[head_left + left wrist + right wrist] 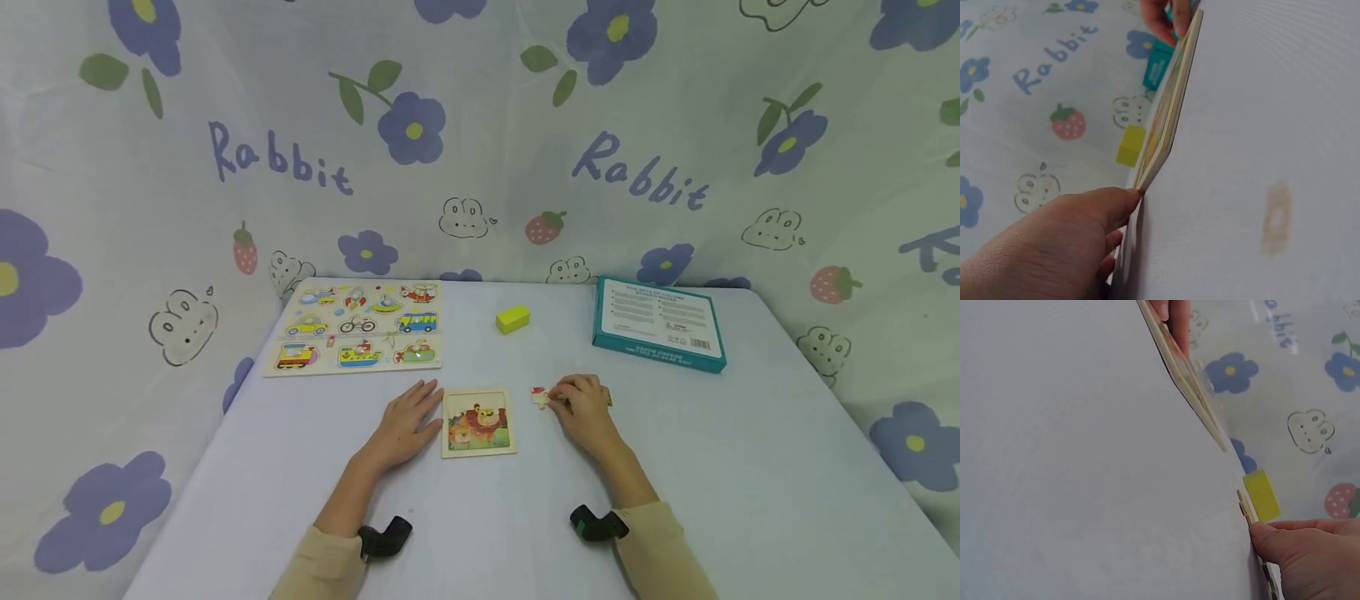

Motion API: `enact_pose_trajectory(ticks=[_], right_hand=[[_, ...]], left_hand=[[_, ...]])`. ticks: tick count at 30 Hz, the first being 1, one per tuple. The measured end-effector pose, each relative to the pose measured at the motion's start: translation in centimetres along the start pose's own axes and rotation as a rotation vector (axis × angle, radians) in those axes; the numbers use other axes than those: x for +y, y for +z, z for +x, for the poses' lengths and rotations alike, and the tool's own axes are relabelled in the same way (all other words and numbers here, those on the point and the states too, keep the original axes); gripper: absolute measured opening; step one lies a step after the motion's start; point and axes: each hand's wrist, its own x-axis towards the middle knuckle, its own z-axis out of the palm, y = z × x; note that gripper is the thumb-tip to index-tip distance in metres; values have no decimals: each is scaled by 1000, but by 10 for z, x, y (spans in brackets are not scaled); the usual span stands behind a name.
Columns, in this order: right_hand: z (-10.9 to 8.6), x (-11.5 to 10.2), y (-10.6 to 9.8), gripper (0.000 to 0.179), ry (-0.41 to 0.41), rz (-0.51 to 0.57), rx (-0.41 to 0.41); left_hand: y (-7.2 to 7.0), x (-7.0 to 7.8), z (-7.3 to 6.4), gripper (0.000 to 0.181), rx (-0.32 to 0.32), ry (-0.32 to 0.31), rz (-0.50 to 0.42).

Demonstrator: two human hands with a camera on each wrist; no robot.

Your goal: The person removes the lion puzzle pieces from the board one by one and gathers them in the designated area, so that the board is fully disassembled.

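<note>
The square wooden jigsaw board (459, 452) lies flat in front of me, with a lion picture fitted inside its pale frame. My left hand (407, 423) rests on the table at the board's left side, fingers extended and fingertips touching its edge. In the left wrist view the thumb of the left hand (1085, 231) meets the board's corner. To the right of the board, my right hand (587, 410) pinches a small jigsaw piece (539, 397) with red on it, low at the table. Other thin pieces (1267, 575) are partly hidden under the right hand (1310, 556).
A vehicle peg puzzle (360, 325) lies at the back left. Behind the board stands a yellow block (513, 319). A teal box (660, 325) with a white label lies at the back right. The white tabletop (480, 517) meets a patterned cloth behind.
</note>
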Motion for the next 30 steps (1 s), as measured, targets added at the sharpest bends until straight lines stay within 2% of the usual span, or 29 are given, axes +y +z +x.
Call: enact_pose_trajectory(ticks=[5, 12, 17, 30], right_hand=[[-4, -1, 0, 14, 41, 32, 6], [-6, -1, 3, 23, 15, 32, 28], [-5, -2, 3, 27, 25, 40, 26], [-10, -17, 6, 29, 143, 35, -7]], left_hand=[[1, 0, -1, 52, -7, -14, 3], [0, 0, -1, 52, -10, -12, 1], [-2, -1, 0, 52, 2, -3, 6], [-3, 0, 1, 52, -16, -11, -3]])
